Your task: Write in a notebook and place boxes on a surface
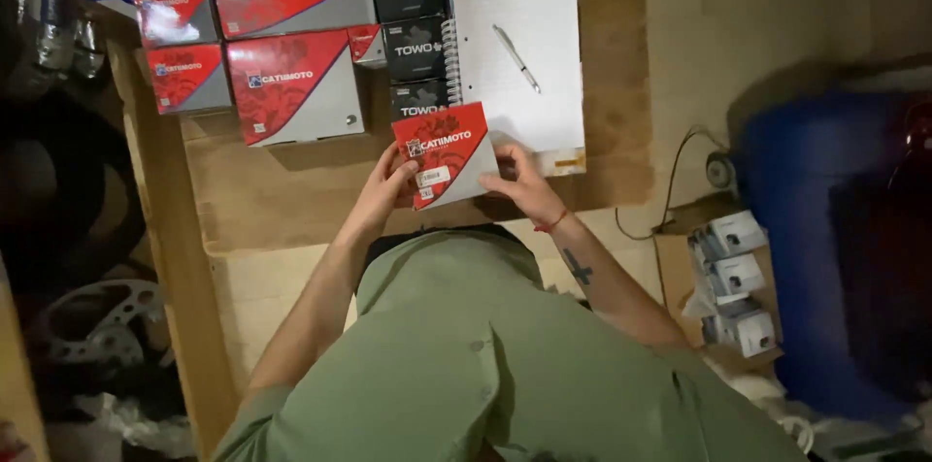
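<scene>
Both hands hold a small red-and-grey box over the wooden bench.

Far left on the bench (291, 200): two small red-and-grey boxes (180, 45) stacked toward the back edge, then two larger boxes of the same colours (291, 83) beside them. Next right, a column of three black boxes (416, 45), touching a spiral notebook (515, 64) with a pen (515, 57) lying slantwise on its open page. Near edge, centre: left hand (393, 185) closed on the left side of the held box (449, 153), thumb on the face, fingers behind. The box is tilted, one corner overlapping the lowest black box and the notebook's lower edge. Right hand (524, 185) grips its right side, fingers curled round the edge; a red cord sits at that wrist. Off the bench to the right, white and grey cartons (735, 278) rest in a cardboard tray.
</scene>
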